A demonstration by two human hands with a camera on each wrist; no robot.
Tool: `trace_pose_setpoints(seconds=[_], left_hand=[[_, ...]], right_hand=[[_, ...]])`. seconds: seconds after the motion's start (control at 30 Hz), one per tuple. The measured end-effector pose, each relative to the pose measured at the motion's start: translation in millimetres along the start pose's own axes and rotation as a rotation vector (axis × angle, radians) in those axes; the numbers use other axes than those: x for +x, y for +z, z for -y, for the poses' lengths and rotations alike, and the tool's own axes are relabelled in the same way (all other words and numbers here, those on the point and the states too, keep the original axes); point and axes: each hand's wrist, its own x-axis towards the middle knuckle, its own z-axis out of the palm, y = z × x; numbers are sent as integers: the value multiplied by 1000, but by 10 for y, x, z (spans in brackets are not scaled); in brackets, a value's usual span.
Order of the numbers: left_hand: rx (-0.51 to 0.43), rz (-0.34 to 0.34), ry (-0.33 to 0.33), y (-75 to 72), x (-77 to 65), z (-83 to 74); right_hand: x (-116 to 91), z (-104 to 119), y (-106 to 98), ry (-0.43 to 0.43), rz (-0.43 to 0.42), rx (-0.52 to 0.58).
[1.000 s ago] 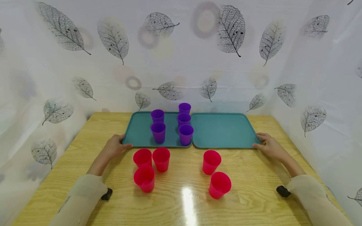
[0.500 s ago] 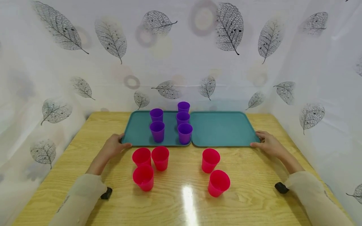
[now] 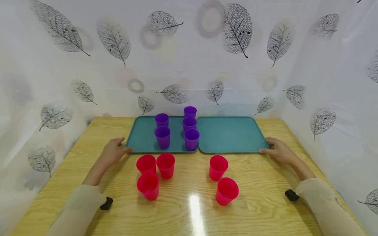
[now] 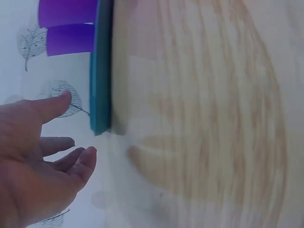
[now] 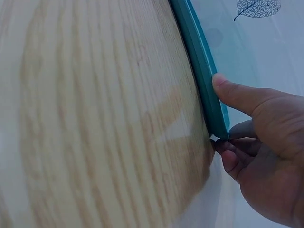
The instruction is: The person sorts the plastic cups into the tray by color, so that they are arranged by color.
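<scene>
Left hand (image 3: 112,152) hung just beside the left tray (image 3: 143,137), at its near outer corner — thumb and fingers parted, holding nothing. Right hand (image 3: 280,150) pinched the right tray (image 3: 233,134), thumb on rim. Trays lay side by side on the table (image 3: 254,196); purple cups (image 3: 163,139) stood on the left one — red cups (image 3: 217,172) nearer.

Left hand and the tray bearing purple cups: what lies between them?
No object: the left wrist view shows an open gap between the left hand and the tray, with the leaf-print backdrop behind it.
</scene>
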Motion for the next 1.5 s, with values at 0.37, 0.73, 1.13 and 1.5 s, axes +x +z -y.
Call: trace_pose_setpoints(seconds=[0.37, 0.73, 1.13, 1.5], left_hand=[[-67, -53, 56, -218, -383, -219], [-109, -54, 95, -209, -570, -406], [-212, -71, 113, -129, -910, -696], [-262, -95, 154, 33, -1147, -842]], right_hand=[[-12, -33, 7, 8, -15, 30], [-31, -83, 22, -19, -45, 14], [-43, -91, 14, -16, -49, 3], [-35, -81, -2, 26, -27, 9]])
